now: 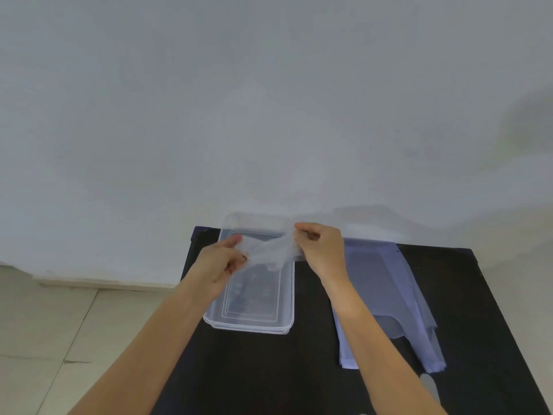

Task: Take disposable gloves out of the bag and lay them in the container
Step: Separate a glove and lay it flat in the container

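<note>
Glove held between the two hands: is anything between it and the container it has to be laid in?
Nothing visible. The glove is stretched between the left hand and the right hand directly above the open, lidless container, whose inside looks empty. The bag lies off to the right.

Black table point(299, 369). Clear, colourless container point(254, 322), dark tabletop showing through, faint raised lines on its base. Translucent whitish glove point(269, 250), cloudy and unpatterned. Pale lavender-blue bag point(386, 283), probably tinted film, hard to judge through the blur. Plain grey-white wall point(269, 100). Beige floor point(45, 324) tiles, thin darker joints.
</note>
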### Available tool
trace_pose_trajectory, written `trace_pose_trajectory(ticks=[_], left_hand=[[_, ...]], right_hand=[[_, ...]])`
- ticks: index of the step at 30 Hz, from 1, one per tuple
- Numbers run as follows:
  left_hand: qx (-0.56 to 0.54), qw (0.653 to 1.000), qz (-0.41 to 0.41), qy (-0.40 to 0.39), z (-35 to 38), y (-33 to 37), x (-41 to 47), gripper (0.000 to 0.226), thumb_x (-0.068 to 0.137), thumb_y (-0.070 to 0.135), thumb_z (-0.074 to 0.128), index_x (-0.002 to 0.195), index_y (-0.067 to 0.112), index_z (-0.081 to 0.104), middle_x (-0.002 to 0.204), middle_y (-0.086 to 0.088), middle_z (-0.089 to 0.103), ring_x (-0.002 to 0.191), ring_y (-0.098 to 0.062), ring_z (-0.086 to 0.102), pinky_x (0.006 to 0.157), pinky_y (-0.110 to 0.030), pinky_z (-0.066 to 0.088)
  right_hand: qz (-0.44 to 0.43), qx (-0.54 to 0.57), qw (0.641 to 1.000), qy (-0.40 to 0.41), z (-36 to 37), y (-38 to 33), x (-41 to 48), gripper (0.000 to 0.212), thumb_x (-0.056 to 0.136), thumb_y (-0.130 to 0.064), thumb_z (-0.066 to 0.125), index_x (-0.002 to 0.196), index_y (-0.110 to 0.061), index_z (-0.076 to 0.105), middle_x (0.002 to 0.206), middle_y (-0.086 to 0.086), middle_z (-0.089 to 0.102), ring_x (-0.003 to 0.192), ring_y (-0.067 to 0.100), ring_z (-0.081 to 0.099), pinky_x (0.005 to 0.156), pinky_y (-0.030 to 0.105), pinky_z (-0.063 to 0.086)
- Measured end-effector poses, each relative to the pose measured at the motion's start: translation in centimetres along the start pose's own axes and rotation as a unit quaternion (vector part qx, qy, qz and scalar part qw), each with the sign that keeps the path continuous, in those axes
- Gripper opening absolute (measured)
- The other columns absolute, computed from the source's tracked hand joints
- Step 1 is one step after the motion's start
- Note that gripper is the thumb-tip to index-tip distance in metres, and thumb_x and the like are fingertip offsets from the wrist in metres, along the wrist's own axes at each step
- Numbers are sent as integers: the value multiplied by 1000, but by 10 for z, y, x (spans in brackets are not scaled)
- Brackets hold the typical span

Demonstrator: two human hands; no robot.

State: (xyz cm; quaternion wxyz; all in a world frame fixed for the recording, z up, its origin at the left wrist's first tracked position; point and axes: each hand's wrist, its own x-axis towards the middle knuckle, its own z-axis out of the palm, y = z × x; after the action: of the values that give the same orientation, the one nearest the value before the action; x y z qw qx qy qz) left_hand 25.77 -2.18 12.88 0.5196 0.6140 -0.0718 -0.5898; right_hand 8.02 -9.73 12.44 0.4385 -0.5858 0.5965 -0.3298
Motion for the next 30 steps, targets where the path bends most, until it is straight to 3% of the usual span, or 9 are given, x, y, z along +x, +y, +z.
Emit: trace_pose_trajectory(ticks=[5,9,12,14,15,18,22,25,30], left_hand=[[98,987,124,-8,2,26,5,64,81,-18,51,137,11,50,118,-10,62,91,-17,62,92,-24,50],[201,964,174,9,-10,12,6,65,83,-10,54,139,22,47,90,5,69,79,-14,62,74,-15,50],[304,937,170,14,-22,-11,13,69,82,-8,47,143,24,42,92,2,68,69,-18,53,57,-15,43],[366,914,172,16,-27,-22,16,70,81,-7,44,144,24,40,122,-5,64,77,-16,61,62,-11,46],[392,903,174,17,-29,-27,17,70,82,-7,43,145,23,39,138,-4,54,99,-18,63,78,-13,48],[461,870,174,12,-31,-39,16,69,83,-9,43,147,15,33,155,0,32,140,-20,35,108,-20,27],[550,820,159,-2,-29,-48,19,70,83,-6,48,147,14,30,156,2,29,131,-27,44,107,-35,37],[592,796,127,-14,-30,-57,25,73,84,0,56,148,14,24,156,-1,28,127,-27,49,104,-37,42],[626,773,102,-10,-29,-68,29,76,86,5,60,149,11,18,156,-4,26,132,-27,45,107,-36,39]], right_hand=[[-108,12,993,45,2,-21,-8,30,91,-7,59,119,-14,68,116,-10,65,106,0,60,81,-2,42],[-120,-38,991,32,14,-4,-24,31,91,-3,58,121,-10,66,123,-4,63,103,5,61,79,-5,39],[-83,-90,993,-2,27,18,-31,33,92,-1,56,123,-7,64,129,3,61,107,10,60,80,-7,35],[-67,-119,990,-22,34,29,-36,33,92,-1,55,124,-5,63,129,5,61,109,12,59,87,1,38],[-62,-130,989,-31,36,33,-38,32,93,0,55,124,-4,63,125,5,61,107,11,59,88,6,40],[-53,-160,984,-65,42,41,-43,27,93,0,54,118,-6,65,106,-5,55,93,3,51,85,7,40],[-18,-242,964,-110,52,51,-42,31,92,-2,53,73,-26,51,79,-11,48,67,3,48,73,19,41],[30,-266,953,-140,60,56,-42,13,93,-5,53,97,-8,65,98,8,65,85,20,66,79,25,54],[79,-290,939,-170,68,61,-42,21,94,-10,55,113,-4,63,110,14,66,96,26,67,86,30,53]])
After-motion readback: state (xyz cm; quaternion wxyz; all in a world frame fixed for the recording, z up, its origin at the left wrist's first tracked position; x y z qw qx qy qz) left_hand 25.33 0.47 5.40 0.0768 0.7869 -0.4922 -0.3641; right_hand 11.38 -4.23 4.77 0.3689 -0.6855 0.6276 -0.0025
